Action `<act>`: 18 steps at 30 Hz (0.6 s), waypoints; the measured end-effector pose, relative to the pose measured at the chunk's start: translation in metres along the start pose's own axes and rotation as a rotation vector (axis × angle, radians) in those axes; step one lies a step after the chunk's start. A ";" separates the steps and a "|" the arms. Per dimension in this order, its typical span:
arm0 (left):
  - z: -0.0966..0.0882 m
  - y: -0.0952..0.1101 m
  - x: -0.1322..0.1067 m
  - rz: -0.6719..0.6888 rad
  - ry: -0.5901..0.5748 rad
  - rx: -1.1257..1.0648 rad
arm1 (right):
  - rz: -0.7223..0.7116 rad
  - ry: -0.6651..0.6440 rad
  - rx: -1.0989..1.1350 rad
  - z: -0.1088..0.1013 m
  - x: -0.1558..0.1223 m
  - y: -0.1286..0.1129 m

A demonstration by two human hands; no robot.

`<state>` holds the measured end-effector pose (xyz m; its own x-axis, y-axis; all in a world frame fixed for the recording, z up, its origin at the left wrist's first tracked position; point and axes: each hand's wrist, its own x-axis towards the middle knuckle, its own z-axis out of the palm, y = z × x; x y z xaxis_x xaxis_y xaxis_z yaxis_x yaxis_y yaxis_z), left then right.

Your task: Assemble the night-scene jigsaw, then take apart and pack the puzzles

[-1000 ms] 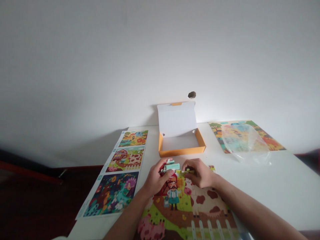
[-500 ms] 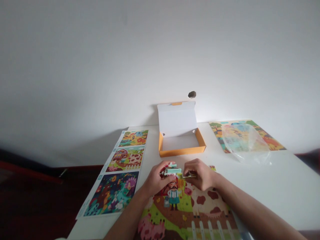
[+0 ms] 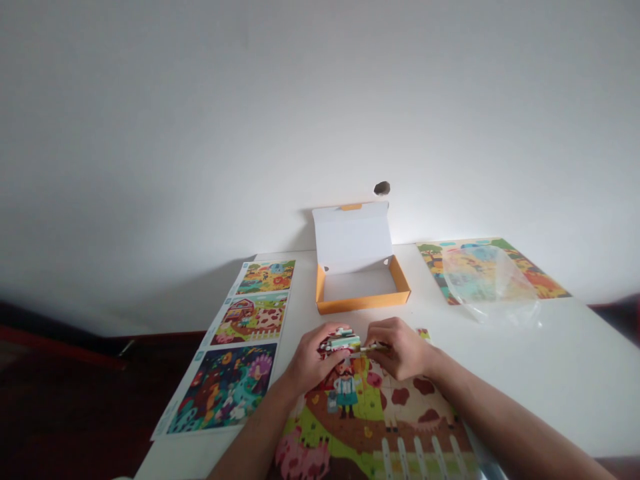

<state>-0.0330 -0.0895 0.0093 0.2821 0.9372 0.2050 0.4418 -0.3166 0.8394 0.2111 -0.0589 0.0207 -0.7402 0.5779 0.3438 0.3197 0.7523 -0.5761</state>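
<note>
A partly joined farm jigsaw puzzle [image 3: 370, 417] lies flat on the table, showing a farmer, a cow, pigs and a white fence. Over its far edge, my left hand [image 3: 316, 360] is closed around a stack of puzzle pieces [image 3: 344, 342], thumb on the near side. Just to the right, my right hand [image 3: 397, 347] pinches one or more puzzle pieces [image 3: 373, 348] beside that stack; the fingers hide most of what it holds. The puzzle's upper part is covered by both hands.
Behind the hands, an orange box [image 3: 363, 303] stands with its lid raised against the wall. A picture sheet [image 3: 227, 347] with three scenes lies at the left. On the right, a clear plastic bag [image 3: 493, 283] rests over a safari picture [image 3: 435, 267].
The pieces in my left hand have tilted and bunched closer together. My right hand's piece has shifted slightly towards the stack. The view has moved a little.
</note>
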 end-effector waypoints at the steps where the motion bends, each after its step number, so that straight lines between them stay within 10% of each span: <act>1: 0.000 -0.001 0.000 -0.002 -0.029 0.005 | 0.001 0.006 0.000 0.000 0.000 0.000; 18: 0.002 0.002 0.002 -0.070 0.022 0.009 | 0.050 -0.028 0.062 -0.008 0.002 0.002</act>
<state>-0.0297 -0.0887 0.0107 0.2317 0.9600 0.1574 0.4674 -0.2517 0.8474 0.2155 -0.0537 0.0259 -0.7403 0.6049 0.2933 0.3200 0.7008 -0.6375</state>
